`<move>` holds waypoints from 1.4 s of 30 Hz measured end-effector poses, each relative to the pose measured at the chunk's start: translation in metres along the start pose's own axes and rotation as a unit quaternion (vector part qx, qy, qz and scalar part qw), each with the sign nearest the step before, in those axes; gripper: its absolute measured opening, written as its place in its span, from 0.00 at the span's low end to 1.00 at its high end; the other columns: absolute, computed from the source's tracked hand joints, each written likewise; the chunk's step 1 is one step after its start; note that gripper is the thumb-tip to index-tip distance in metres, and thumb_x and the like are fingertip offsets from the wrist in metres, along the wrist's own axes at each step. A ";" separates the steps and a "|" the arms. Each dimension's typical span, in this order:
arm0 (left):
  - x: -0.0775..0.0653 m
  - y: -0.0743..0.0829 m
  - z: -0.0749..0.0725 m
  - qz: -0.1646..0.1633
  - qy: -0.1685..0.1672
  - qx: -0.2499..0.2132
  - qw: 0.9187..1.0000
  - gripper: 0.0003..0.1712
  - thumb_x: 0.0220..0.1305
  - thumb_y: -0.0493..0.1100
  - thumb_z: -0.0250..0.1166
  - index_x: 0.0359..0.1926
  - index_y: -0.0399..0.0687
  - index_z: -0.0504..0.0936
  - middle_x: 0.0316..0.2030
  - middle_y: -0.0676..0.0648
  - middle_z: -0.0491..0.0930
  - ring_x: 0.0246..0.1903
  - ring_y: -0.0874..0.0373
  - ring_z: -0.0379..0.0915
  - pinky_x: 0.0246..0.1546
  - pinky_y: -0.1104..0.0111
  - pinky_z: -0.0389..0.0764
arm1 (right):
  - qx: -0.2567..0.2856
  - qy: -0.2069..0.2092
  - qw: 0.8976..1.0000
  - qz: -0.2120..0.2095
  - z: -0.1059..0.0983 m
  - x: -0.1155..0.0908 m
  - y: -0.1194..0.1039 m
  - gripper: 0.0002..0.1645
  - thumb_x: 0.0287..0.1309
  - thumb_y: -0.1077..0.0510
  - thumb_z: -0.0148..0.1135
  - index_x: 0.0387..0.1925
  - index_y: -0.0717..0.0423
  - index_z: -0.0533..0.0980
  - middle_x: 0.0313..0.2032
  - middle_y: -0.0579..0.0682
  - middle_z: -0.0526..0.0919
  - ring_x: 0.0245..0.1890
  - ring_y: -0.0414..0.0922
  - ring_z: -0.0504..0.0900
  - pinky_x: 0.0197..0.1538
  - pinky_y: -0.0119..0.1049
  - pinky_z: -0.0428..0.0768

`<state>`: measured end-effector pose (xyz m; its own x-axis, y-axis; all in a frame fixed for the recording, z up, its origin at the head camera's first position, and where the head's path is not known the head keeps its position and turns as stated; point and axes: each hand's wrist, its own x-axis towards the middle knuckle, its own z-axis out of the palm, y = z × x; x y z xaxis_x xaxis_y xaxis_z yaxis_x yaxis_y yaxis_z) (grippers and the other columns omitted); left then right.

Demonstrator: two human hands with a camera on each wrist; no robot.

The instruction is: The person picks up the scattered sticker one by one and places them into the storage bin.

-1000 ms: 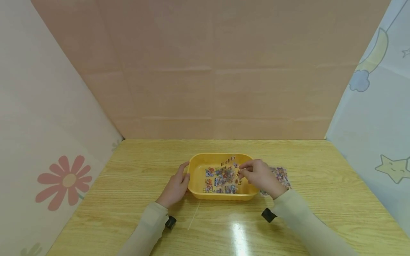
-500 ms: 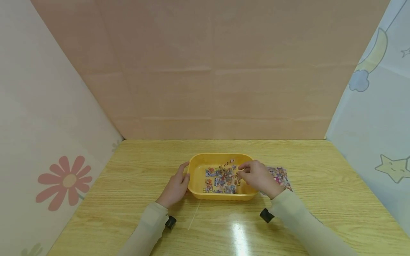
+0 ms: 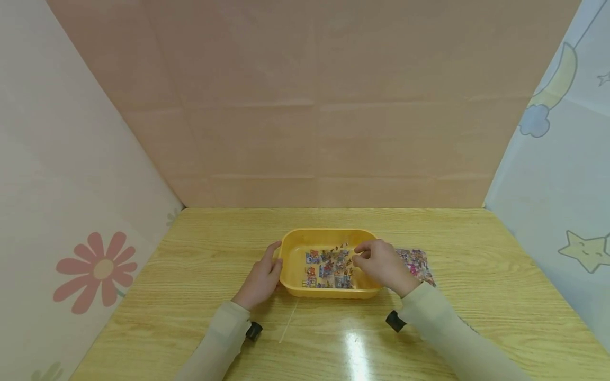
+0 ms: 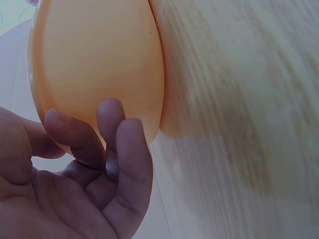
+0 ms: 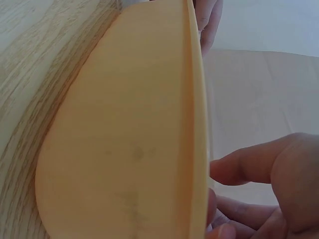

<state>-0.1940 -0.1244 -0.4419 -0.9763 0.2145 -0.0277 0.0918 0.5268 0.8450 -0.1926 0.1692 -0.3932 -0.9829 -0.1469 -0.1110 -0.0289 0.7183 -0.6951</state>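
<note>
I'm finding the pieces (image 3: pixel 326 271) too small to identify. In the right wrist view, the tub (image 5: pixel 124 99) is hiding some fingertips of the right hand (image 3: pixel 383 265), so I'm missing whether they're pinching anything. In the head view, that hand is partly covering a colourful bundle (image 3: pixel 416 262); the bottom edge is cutting both sleeves (image 3: pixel 214 333).

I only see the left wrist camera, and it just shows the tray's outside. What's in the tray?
Observer: Lots of small, colourful pieces lie in the tray.
Operator: Ooh! Where's the right hand?
Observer: The right hand reaches in over the tray's right end.
Operator: Is anything next to the tray?
Observer: Yes, a colourful bundle to its right, partly hidden by that arm; I can't tell what it is.
</note>
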 end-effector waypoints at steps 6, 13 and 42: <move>0.001 0.000 0.000 -0.001 0.000 0.002 1.000 0.29 0.80 0.42 0.45 0.77 0.48 0.53 0.21 0.49 0.73 0.17 0.58 0.69 0.21 0.67 0.73 | -0.005 0.010 1.000 -0.005 0.001 0.001 0.000 0.21 0.67 0.55 0.61 0.55 0.64 0.79 0.39 0.51 0.86 0.35 0.43 0.84 0.36 0.40 0.82; 0.000 0.000 0.000 0.004 0.001 0.005 1.000 0.28 0.80 0.41 0.45 0.77 0.47 0.54 0.21 0.48 0.72 0.17 0.58 0.69 0.22 0.67 0.74 | -0.005 0.015 1.000 -0.013 0.001 0.000 0.000 0.20 0.66 0.56 0.61 0.54 0.65 0.80 0.38 0.52 0.87 0.31 0.42 0.83 0.32 0.38 0.80; 0.000 0.001 0.000 -0.008 -0.001 -0.004 1.000 0.29 0.80 0.42 0.45 0.77 0.49 0.53 0.22 0.48 0.73 0.17 0.58 0.69 0.22 0.67 0.73 | -0.001 0.115 0.993 -0.014 -0.039 -0.022 0.062 0.22 0.69 0.54 0.56 0.58 0.64 0.76 0.43 0.58 0.81 0.29 0.44 0.80 0.25 0.37 0.78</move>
<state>-0.1938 -0.1235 -0.4412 -0.9773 0.2079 -0.0414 0.0753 0.5231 0.8489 -0.1803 0.2438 -0.4061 -0.9972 -0.0077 0.0738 -0.0569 0.7170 -0.6948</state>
